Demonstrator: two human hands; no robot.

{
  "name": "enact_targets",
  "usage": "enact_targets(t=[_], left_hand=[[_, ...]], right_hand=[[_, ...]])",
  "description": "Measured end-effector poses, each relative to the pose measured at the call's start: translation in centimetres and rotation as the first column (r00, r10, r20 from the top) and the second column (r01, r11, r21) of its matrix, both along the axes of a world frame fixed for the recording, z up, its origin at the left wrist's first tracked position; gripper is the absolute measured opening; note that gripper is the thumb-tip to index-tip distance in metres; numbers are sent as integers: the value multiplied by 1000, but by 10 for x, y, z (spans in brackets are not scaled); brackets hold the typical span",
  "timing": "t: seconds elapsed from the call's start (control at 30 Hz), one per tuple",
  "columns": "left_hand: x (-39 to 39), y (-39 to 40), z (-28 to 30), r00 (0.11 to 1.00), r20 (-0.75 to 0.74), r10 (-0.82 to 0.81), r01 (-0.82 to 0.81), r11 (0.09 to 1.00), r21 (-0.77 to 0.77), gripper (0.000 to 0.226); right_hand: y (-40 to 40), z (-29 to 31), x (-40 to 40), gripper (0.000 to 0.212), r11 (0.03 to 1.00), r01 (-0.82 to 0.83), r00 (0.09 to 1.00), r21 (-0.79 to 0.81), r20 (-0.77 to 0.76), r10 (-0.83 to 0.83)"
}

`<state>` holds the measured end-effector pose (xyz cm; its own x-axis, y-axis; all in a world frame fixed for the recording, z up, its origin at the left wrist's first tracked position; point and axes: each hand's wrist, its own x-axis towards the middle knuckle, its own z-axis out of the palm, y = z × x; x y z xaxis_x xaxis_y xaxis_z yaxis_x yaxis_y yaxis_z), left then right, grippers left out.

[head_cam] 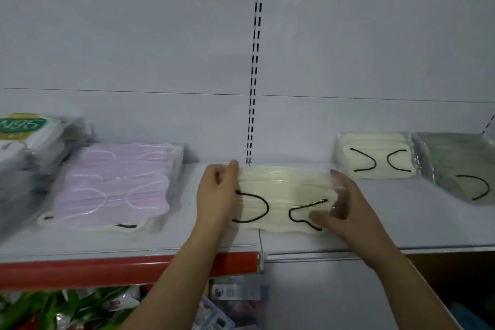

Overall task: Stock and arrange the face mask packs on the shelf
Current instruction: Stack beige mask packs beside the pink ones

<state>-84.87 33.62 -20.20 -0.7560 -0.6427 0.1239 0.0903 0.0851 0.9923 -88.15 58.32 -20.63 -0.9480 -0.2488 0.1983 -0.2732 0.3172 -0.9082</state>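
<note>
Both hands (278,198) grip a glossy, ridged cream mask pack (284,195).

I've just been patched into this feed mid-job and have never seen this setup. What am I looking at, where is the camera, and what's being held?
There is no machine here: a person works bare-handed, and the one camera sits on their head, looking forward and down. The left hand and right hand grip the ends of a cream mask pack with black ear loops, lying on the white shelf. To its left lie pink mask packs and N95 packs; to its right another cream pack and a grey-green pack.
</note>
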Motion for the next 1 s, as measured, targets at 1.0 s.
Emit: enact_targets(t=[1.0], left_hand=[[-135,234,12,957,181,-225,277,892,-358,34]], right_hand=[[228,19,-164,86,973,199,970,118,-167,-178]])
